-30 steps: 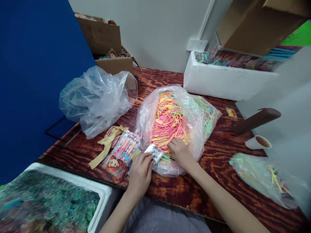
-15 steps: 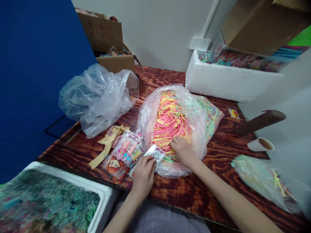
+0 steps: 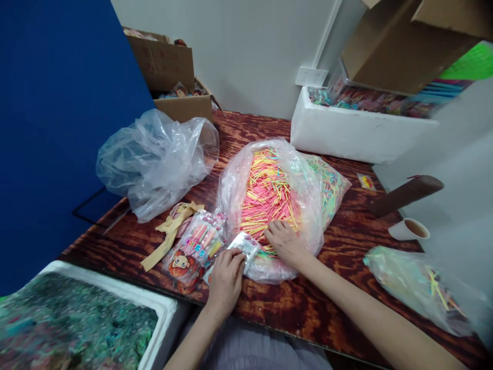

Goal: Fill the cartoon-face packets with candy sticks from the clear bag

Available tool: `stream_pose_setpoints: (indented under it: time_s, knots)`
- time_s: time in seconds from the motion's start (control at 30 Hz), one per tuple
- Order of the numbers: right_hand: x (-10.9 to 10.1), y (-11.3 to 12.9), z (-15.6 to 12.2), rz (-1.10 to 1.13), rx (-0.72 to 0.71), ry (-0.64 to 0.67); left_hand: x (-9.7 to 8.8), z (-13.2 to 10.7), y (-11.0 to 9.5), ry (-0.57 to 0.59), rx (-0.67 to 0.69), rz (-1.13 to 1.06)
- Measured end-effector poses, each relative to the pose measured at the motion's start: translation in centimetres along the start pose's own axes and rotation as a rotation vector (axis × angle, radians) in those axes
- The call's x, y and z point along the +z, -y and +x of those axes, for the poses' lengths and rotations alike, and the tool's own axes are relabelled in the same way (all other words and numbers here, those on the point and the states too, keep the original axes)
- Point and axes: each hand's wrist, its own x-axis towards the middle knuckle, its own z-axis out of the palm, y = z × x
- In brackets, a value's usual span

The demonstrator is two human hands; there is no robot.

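My left hand point(image 3: 227, 277) grips a small silvery clear packet point(image 3: 248, 244) at the near left edge of a large open plastic bag point(image 3: 231, 190). That bag is full of thin pink and yellow sticks point(image 3: 265, 192). The fingers of my right hand point(image 3: 284, 244) are bent down into the sticks at the bag's near side, just right of the packet; its fingertips are partly hidden. Left of my left hand lies a pile of printed packets point(image 3: 200, 241) with a cartoon figure and coloured sticks inside. Beyond them is a strip of yellowish cloth point(image 3: 173, 231).
A crumpled clear bag point(image 3: 162, 164) lies at left before a cardboard box point(image 3: 181, 108). At the back right stands a white foam box point(image 3: 358, 131). A paper cup point(image 3: 400, 231), brown cylinder point(image 3: 408, 194) and plastic bag point(image 3: 408, 277) line the right. A foam bin point(image 3: 165, 303) sits front left.
My right hand has shifted slightly left and nearer to me within the sticks, closer to the packet. My left hand keeps its grip on the packet. The view has tilted a little.
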Motion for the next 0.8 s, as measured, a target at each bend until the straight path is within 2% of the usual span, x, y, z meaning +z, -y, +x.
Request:
stream_pose_setpoints:
  time_s: [0.23,0.33,0.4,0.47,0.63,0.73,0.8]
  knots:
    - [1.0,-0.4,-0.3,-0.011,0.012,-0.013,0.0,0.0,0.1,0.007,-0.01,-0.01]
    - [1.2,-0.7,-0.7,0.082,0.026,-0.036,0.0,-0.1,0.2,0.004,-0.011,-0.013]
    - [1.4,-1.0,-0.8,0.229,0.093,-0.091,0.0,-0.1,0.1,-0.001,-0.007,-0.012]
    - [1.4,-1.4,-0.5,0.443,0.228,-0.17,0.1,-0.1,0.2,-0.005,-0.001,-0.008]
    - [-0.1,-1.9,0.9,1.162,0.624,-0.392,0.2,-0.1,0.3,-0.011,0.007,-0.002]
    - [-1.1,-0.2,0.2,1.454,0.717,-0.503,0.1,0.0,0.3,-0.008,0.003,0.008]
    - [-1.1,1.8,-1.1,1.447,0.775,-0.517,0.0,0.0,0.3,-0.009,0.003,0.021]
